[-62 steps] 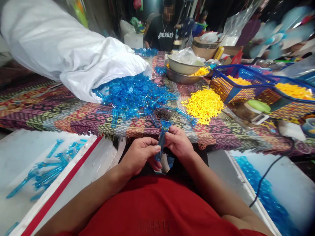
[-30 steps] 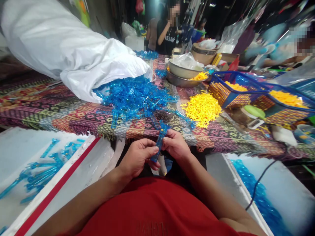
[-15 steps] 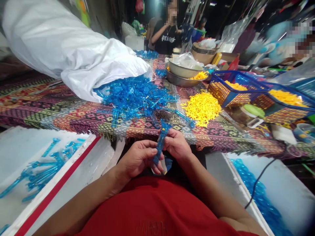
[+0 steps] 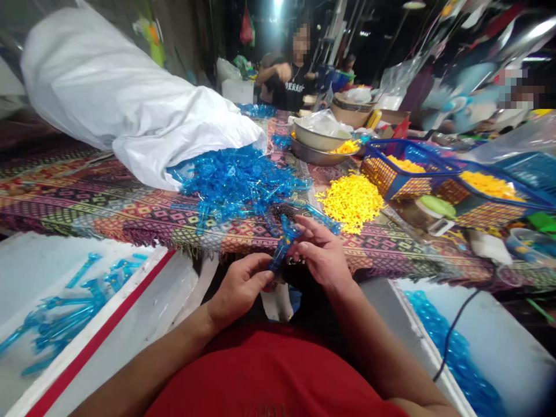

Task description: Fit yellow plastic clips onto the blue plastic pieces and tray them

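Observation:
Between my hands, a slim see-through blue plastic piece (image 4: 283,248) slants over the table's front edge, its wider end up. My left hand (image 4: 241,285) pinches its lower end between thumb and fingers. The thumb and fingers of my right hand (image 4: 326,258) close on its upper part, near a small yellow spot; the exact grip is partly hidden. Just beyond lies a small heap of dark, bead-like bits (image 4: 283,212). Behind it spreads a large pile of blue plastic pieces (image 4: 243,182), with a pile of small yellow parts (image 4: 351,200) to its right.
A white sack (image 4: 134,110) opens onto the blue pile. Blue baskets (image 4: 399,182) of yellow parts and stacked bowls (image 4: 319,152) stand at the right. White boxes with blue pieces flank me, left (image 4: 125,310) and right (image 4: 499,341). A person (image 4: 295,87) is across the table.
My left hand has shifted down and left to the piece's lower end. My right hand's fingers have risen and spread along its upper part. The person across lowered an arm.

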{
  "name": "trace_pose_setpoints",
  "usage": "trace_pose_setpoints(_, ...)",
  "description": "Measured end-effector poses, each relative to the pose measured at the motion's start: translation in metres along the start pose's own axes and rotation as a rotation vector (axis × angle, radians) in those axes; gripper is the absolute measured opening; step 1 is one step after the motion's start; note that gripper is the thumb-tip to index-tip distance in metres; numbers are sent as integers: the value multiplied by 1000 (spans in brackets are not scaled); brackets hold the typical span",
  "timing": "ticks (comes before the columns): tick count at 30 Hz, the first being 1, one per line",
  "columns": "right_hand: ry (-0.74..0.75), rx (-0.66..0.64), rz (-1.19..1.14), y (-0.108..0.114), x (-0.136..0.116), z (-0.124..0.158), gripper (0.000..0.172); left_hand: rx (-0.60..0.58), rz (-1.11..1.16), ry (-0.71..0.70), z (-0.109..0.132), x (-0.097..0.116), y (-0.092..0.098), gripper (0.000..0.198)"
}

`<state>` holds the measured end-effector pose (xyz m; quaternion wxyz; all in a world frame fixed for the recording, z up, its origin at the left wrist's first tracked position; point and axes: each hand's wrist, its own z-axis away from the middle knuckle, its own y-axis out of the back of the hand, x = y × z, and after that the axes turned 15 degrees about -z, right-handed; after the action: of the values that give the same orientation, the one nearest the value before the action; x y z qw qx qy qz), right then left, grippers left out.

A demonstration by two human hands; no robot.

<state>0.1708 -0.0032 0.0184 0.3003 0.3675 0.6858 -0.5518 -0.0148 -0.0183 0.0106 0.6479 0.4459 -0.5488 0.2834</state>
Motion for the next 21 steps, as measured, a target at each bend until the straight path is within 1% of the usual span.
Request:
trace_pose_setpoints(2,72,6,125,-1,-3,3,37,50,-107,-116,-4,-4,-1,23)
trace_pose_setpoints(5,248,33,287,0,-9,6,22,123,-236,-293,-13,-8,-4,24)
trace_pose_setpoints(7,367,40,363,2,-14,6,19,188,-335,-420,-20,-8,-5,26)
trace_pose_setpoints(10,468,17,452,4,-20,6,20,295,-459,-569,-31,-8,-7,26)
trace_pose_setpoints(14,501,-4,546,5,-22,7,23,363,-501,-628,-50,-14,-8,23)
trace_pose_setpoints(18,559,15,622,8,-22,7,21,359,-485,-656,-67,-20,-11,27)
trace_pose_setpoints(21,551,-1,648,11,-24,6,21,353,-476,-656,-74,-21,-13,27)
